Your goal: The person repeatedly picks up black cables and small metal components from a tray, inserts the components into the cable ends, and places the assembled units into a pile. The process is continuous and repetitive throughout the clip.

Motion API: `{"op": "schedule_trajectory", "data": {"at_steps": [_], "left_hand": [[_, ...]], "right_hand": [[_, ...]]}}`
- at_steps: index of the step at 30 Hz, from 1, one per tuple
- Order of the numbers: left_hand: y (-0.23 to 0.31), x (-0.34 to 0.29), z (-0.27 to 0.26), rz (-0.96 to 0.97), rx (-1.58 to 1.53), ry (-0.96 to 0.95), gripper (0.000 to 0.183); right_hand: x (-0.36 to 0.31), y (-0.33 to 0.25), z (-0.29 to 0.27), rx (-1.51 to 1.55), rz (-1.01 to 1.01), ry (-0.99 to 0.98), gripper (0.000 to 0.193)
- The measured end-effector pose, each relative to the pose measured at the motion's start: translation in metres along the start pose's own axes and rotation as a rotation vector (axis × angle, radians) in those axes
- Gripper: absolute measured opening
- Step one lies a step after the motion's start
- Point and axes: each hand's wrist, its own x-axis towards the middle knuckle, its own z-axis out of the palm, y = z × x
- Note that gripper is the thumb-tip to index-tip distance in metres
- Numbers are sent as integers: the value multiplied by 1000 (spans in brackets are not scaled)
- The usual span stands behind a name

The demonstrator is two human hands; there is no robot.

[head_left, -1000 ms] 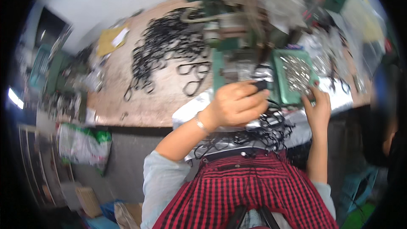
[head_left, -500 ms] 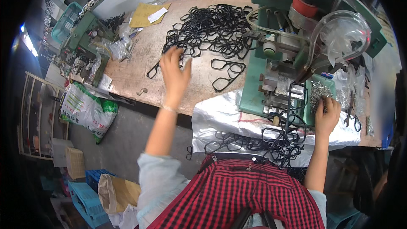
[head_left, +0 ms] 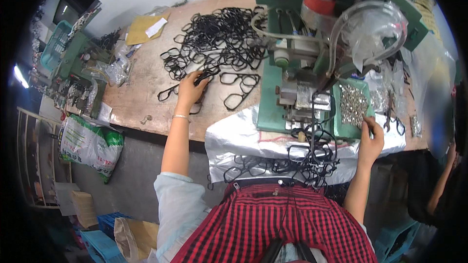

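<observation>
My left hand [head_left: 190, 87] is over the bench with its fingers closed on a black eyeglass frame [head_left: 208, 75], in front of a large heap of black eyeglass frames [head_left: 219, 31]. Another loose frame [head_left: 240, 87] lies flat just right of that hand. At the near right corner of a green tray [head_left: 345, 129], my right hand [head_left: 372, 139] has its thumb and fingers pinched together. Whatever they hold, if anything, is too small to make out. Small shiny metal parts [head_left: 353, 104] fill much of the tray. Several black frames [head_left: 312, 153] hang at the front of the green machine [head_left: 269, 102].
Clear tubes [head_left: 336, 44] loop down from the machine. Silver foil sheeting [head_left: 222, 139] covers the bench's front edge, with more black frames [head_left: 263, 163] on it. Pliers [head_left: 390, 114] lie right of the tray. A second green machine [head_left: 73, 63] stands at far left; a printed sack [head_left: 92, 143] sits below it.
My left hand has come down slightly and closed on an eyeglass frame. My right hand has drawn back from the metal parts to the tray's near corner. The whole view has shifted a little.
</observation>
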Motion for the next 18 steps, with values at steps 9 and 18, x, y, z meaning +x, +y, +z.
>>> {"op": "schedule_trajectory", "data": {"at_steps": [9,18], "left_hand": [[127,-46,17,103,-133,280,36],[237,-90,-19,537,-1329,247,25]], "right_hand": [[41,-145,49,547,-84,-390,27],[34,-155,62,748,35,-373,54]]}}
